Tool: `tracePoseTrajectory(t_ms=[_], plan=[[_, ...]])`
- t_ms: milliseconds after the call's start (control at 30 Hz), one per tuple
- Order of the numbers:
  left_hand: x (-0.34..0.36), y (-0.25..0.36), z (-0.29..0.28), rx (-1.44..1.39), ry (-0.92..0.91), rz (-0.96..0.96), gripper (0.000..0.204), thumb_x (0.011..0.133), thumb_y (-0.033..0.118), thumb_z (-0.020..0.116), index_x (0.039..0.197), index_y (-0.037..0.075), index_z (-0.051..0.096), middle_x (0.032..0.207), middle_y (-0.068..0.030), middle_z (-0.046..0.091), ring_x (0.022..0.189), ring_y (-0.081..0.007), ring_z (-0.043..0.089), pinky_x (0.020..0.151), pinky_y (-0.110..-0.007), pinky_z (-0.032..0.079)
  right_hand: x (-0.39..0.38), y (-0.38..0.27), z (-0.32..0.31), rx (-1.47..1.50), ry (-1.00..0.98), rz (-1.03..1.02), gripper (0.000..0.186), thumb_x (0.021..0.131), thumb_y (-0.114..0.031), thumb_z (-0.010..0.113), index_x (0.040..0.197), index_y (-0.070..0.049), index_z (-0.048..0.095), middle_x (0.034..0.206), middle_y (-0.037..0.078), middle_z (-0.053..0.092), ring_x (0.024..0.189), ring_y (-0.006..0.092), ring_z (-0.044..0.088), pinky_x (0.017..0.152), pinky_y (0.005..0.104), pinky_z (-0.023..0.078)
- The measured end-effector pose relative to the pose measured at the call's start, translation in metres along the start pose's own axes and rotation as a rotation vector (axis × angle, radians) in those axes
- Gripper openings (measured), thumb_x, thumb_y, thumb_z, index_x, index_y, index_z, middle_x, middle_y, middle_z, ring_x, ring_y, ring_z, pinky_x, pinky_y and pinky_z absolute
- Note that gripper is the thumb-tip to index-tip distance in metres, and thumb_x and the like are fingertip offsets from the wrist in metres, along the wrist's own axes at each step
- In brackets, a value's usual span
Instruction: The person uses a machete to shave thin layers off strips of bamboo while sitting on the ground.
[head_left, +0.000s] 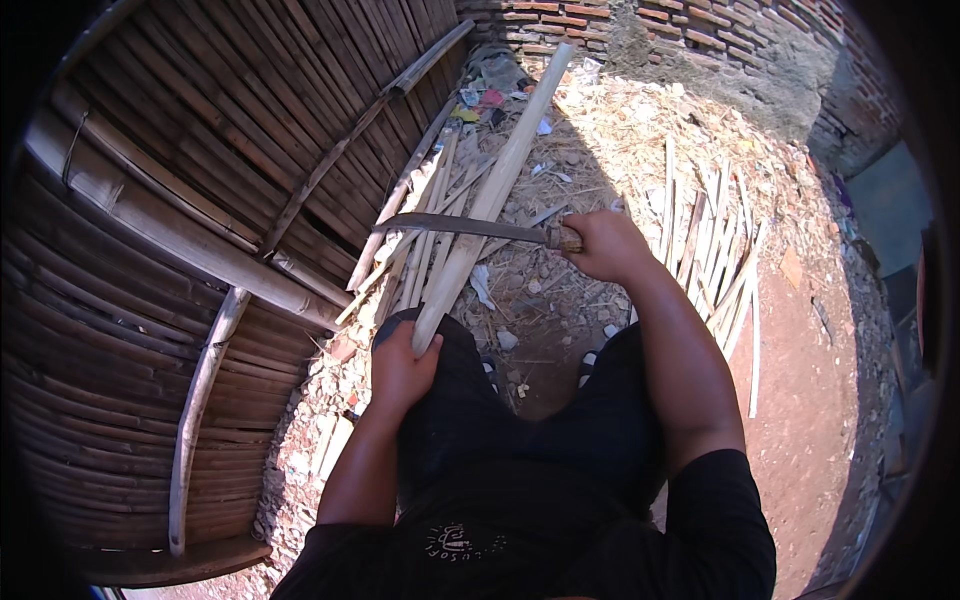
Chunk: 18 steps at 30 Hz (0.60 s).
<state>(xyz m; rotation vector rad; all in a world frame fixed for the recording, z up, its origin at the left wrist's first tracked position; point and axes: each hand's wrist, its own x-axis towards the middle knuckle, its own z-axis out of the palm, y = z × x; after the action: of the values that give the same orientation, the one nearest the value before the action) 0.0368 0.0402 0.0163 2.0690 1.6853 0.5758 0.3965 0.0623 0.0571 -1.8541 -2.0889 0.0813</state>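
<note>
Probably light, stiff and splintery, the long pale strip (pixel 512 160) slants toward the far edge of the ground (pixel 800 400); the left hand (pixel 402 362) grips its near end, likely the safest hold, the right hand (pixel 608 245) a machete (pixel 470 225) crossing it.
</note>
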Motion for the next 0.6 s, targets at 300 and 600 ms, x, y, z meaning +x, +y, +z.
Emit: tracePoseTrajectory(t_ms=[300,600], plan=[[0.0,-0.011,0.004,-0.028,0.045,0.052,0.046,0.093,0.035,0.076,0.119,-0.002,0.067,0.09,-0.0265,0.074,0.083,-0.0431,0.074,0.075,-0.049,0.058,0.002,-0.041,0.012,-0.066,-0.123,-0.214,0.028,0.08,-0.027,0.075,0.104,-0.012,0.069,0.084,0.014,0.072,0.088,0.0378,0.072,0.079,0.0529,0.055],[0.0,-0.006,0.0,-0.059,-0.031,-0.018,0.045,0.095,0.034,0.075,0.124,0.001,0.067,0.097,-0.0236,0.075,0.09,-0.0391,0.074,0.081,-0.045,0.057,0.0,0.008,0.0,0.05,-0.071,0.005,0.034,0.085,-0.035,0.078,0.111,-0.014,0.073,0.094,0.015,0.075,0.093,0.04,0.072,0.082,0.0523,0.057]])
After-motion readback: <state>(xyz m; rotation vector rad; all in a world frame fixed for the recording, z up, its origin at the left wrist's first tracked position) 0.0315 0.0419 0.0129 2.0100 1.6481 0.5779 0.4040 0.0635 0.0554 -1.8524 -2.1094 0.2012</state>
